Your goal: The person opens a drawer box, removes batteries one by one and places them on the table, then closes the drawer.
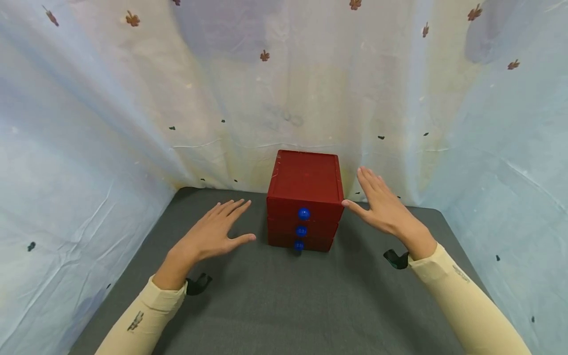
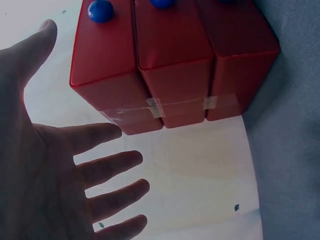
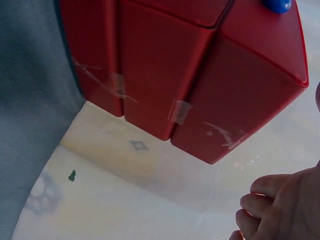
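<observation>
A red box of three stacked drawers (image 1: pixel 306 177) stands at the back of the grey table. Each drawer front carries a round blue knob (image 1: pixel 303 213), and all three drawers look closed. To the box's left hovers my left hand (image 1: pixel 210 234), fingers straight and spread, holding nothing. My right hand (image 1: pixel 383 204) is raised beside the box's right side with straight fingers and an empty palm. Its thumb tip overlaps the box's upper right corner in the head view; whether it touches I cannot tell. In the left wrist view, clear tape (image 2: pixel 155 107) crosses the drawers' side.
The grey tabletop (image 1: pixel 284 305) spreads in front of the box. A pale patterned curtain (image 1: pixel 301 98) hangs behind it and along both sides. Dark straps (image 1: pixel 198 284) show at both wrists.
</observation>
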